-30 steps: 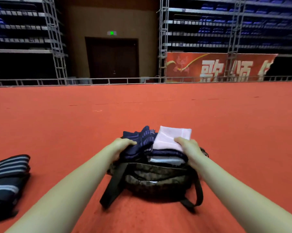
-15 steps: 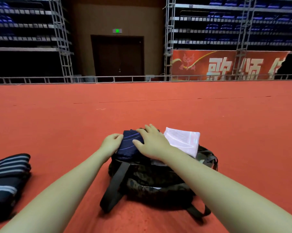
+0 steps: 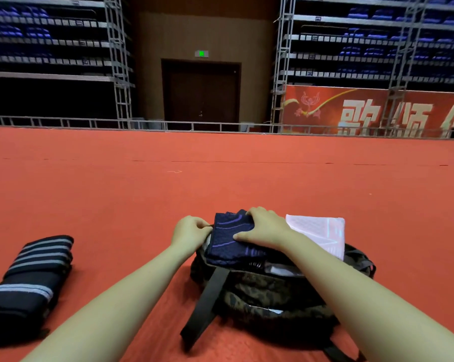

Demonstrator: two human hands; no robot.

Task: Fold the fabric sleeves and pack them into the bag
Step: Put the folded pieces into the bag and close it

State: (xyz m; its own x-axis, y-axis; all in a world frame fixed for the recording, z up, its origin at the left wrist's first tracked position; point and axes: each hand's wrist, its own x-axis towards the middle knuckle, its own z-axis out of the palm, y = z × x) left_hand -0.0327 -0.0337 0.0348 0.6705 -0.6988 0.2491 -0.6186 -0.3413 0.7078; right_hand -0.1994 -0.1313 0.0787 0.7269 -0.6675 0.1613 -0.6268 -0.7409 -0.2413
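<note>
fingers of the right hand [image 3: 263,228] lie spread and fairly straight over the top of the dark blue folded sleeve [image 3: 231,241], palm pressing down on it, thumb along its near edge. the left hand [image 3: 190,228], at centre frame, has its fingers curled and pinching the left edge of that same sleeve. the sleeve sits in the open mouth of the camouflage bag [image 3: 272,291], which rests on the red carpet [image 3: 220,178] at lower centre, one dark strap [image 3: 207,301] trailing toward the bottom edge. a pale pink folded sleeve [image 3: 322,233] stands just to the right of the blue one, its lower part inside the bag's opening, touching the right wrist. more folded fabric shows inside the bag under the right forearm, too dim to make out. at lower left, well apart from the bag, a pile of dark striped sleeves [image 3: 29,275] lies on the carpet. across the upper frame run a metal rail [image 3: 90,122], a dark door [image 3: 201,92] and a red banner [image 3: 364,111] at upper right.
</note>
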